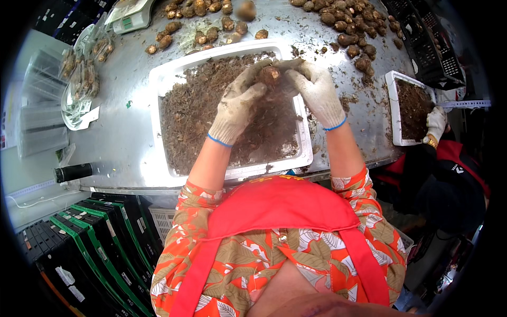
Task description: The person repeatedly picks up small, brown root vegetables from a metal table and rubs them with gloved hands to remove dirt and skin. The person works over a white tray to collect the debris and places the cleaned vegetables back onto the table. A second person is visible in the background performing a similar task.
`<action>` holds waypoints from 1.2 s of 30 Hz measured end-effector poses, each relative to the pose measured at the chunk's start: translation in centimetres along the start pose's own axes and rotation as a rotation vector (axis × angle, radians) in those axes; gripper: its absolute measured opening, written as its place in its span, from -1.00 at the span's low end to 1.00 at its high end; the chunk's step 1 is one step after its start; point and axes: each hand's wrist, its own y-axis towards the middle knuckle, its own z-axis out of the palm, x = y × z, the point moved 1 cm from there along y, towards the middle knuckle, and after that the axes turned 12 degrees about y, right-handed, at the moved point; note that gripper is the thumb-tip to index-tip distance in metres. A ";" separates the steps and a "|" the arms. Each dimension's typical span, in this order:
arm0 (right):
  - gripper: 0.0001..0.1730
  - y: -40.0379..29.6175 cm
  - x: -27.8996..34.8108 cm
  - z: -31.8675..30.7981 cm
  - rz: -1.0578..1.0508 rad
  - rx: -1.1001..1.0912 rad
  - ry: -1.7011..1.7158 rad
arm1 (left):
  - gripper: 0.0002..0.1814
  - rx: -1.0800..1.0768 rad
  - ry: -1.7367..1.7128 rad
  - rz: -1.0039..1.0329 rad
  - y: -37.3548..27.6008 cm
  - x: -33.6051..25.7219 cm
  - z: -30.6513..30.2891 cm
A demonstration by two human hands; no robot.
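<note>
In a soiled white knit glove, my left hand [239, 103] grips a brown taro corm [270, 75] whose pale cut end shows. My right hand [315, 85], gloved alike, is raised close beside the corm, fingers bent towards it; whether it pinches anything is hidden by the blur and dirt. Both hands are above a white foam tray [155, 119] filled with brown fibrous peelings [198, 119]. Loose corms [212, 33] lie beyond the tray, and a larger heap of corms [348, 20] is at the back right.
A digital scale [128, 16] stands at the back left, near bagged corms [85, 81] and a white plate [65, 115]. A black cylinder [73, 172] lies by the left edge. On the right are a black crate [443, 59], a smaller tray [392, 107] and a co-worker's gloved hand [436, 123].
</note>
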 end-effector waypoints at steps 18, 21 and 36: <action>-0.85 -0.2 -1.6 1.6 -0.461 -0.169 -0.461 | -0.47 -0.222 0.736 0.177 -0.5 -1.6 0.8; -0.84 0.6 -0.8 0.7 -0.327 -0.030 -0.569 | -0.48 -0.124 0.847 0.110 -0.9 -2.3 0.8; -0.82 -0.3 -0.6 0.9 -0.482 0.079 -0.397 | -0.52 -0.201 0.637 0.082 -1.2 -1.2 0.3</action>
